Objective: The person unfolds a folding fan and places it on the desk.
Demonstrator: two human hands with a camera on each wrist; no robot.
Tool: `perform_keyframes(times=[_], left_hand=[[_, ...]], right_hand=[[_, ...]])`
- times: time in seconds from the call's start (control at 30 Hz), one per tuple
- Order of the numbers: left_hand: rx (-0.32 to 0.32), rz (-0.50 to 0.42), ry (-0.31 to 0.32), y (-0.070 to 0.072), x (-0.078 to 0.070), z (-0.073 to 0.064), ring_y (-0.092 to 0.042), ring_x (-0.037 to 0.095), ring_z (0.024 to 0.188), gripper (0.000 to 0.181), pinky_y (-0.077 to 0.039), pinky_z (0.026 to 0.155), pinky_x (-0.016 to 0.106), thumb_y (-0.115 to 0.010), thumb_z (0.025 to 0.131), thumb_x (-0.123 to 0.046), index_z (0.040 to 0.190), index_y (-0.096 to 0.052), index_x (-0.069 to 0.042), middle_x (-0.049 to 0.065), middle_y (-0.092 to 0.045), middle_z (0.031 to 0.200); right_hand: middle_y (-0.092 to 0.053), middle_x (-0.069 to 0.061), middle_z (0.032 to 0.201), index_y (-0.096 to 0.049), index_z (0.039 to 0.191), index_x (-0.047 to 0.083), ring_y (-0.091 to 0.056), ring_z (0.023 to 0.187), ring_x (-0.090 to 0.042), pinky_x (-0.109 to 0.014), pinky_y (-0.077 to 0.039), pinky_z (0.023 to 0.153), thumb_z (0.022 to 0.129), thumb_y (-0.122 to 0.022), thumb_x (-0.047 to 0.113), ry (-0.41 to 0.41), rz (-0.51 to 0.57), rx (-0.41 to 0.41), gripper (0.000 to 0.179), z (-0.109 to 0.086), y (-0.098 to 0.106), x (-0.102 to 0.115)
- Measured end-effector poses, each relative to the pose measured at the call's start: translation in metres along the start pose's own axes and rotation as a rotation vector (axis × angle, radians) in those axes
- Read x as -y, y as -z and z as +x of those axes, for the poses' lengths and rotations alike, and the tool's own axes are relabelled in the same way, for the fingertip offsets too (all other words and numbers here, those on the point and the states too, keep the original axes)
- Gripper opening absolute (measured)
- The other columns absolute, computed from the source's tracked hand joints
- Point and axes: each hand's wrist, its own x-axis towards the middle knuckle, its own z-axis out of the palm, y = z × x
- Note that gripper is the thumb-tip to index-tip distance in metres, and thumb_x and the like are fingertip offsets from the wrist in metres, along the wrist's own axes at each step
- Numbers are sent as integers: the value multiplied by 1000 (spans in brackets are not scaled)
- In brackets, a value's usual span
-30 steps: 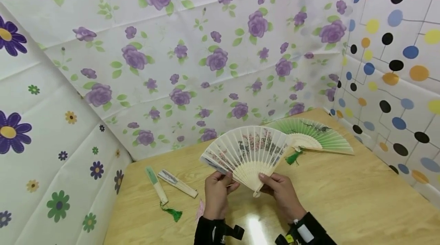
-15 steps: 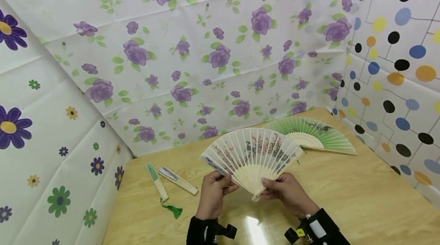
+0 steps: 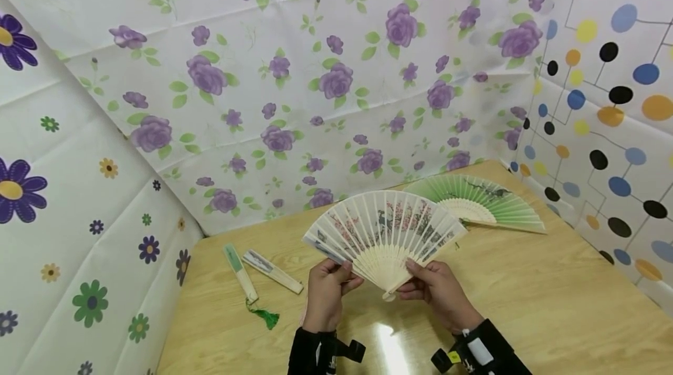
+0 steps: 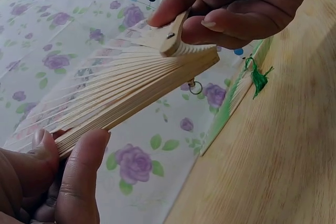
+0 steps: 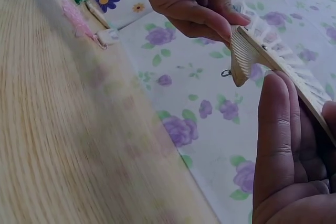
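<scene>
Indoor, screened-off corner, makeshift look; kind of room beyond cannot be told. Wood-grain table (image 3: 526, 293) enclosed on 3 sides: left sheet (image 3: 79, 211), white with daisies; back sheet (image 3: 305, 59), white with purple roses, creased; right sheet (image 3: 589, 141), white with coloured dots joined by thin lines. Bright glare (image 3: 391, 346) on table.

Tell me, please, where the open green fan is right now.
In the head view, the open green fan lies near the far right corner of the table, partly hidden behind the held white fan.
</scene>
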Motion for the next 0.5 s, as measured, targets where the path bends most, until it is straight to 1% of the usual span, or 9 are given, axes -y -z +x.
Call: perform_keyframes(times=[0.13, 0.17, 0.27, 0.37, 0.4, 0.5], left_hand=[[-17, -15, 10, 0, 0, 0, -64, 22, 76, 19, -65, 79, 36, -64, 95, -6, 108, -67, 7, 11, -60, 86], [-21, -20, 11, 0, 0, 0, -65, 22, 76, 18, -65, 80, 36, -63, 95, -6, 107, -67, 7, 11, -60, 86], [-27, -52, -2, 2, 1, -1, -64, 22, 77, 18, -64, 84, 38, -63, 96, -6, 106, -64, 8, 11, -58, 86], [-26, -88, -26, 3, 3, -2, -63, 23, 81, 21, -62, 89, 41, -62, 96, -7, 109, -62, 9, 11, -57, 88], [-28, -96, -35, 3, 4, -3, -63, 23, 82, 22, -62, 90, 41, -62, 96, -8, 109, -61, 9, 11, -57, 89], [-37, -99, -53, 4, 5, -3, -63, 24, 83, 23, -62, 91, 43, -63, 96, -10, 109, -60, 9, 10, -57, 88]], right_hand=[[-76, -8, 83, -69, 101, -6, -71, 78, -21, -34, -65, 75, 104, -52, 24, 23, -2, 16, 35, 0, 0, 1], [-76, -8, 83, -69, 97, -6, -71, 78, -21, -34, -65, 76, 104, -53, 23, 26, -4, 6, 34, 1, 0, 0], [-76, -10, 82, -71, 94, -7, -71, 79, -24, -36, -65, 78, 102, -56, 25, 33, -8, -51, 35, 2, -2, -4], [-77, -12, 82, -69, 98, -10, -71, 81, -27, -39, -64, 81, 100, -60, 28, 36, 5, -111, 39, 2, -4, -8], [-77, -12, 83, -68, 102, -12, -71, 82, -27, -39, -64, 81, 100, -60, 28, 40, 3, -118, 41, 2, -5, -9], [-77, -11, 83, -65, 105, -15, -71, 82, -27, -39, -63, 82, 101, -58, 28, 55, -5, -111, 44, 3, -7, -11]])
